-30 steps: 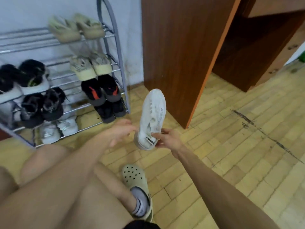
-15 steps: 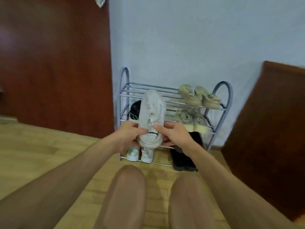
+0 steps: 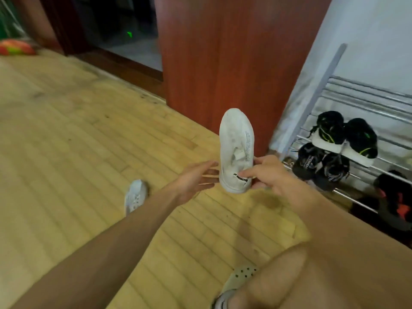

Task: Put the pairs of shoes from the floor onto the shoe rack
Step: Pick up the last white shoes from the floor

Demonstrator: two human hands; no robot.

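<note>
right hand (image 3: 265, 175): fingers pinch heel of white shoe (image 3: 237, 150), toe-up, frame centre | left hand (image 3: 191, 181): fingers spread, holding nothing, just beside it | mate (image 3: 136, 195) on floor, lower left of centre | shoe rack (image 3: 367, 101) at right | risk: heel-only pinch may let the shoe tip and drop

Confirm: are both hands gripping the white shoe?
No, only the right hand pinches the white shoe at its heel; the left hand is spread open beside it.
</note>
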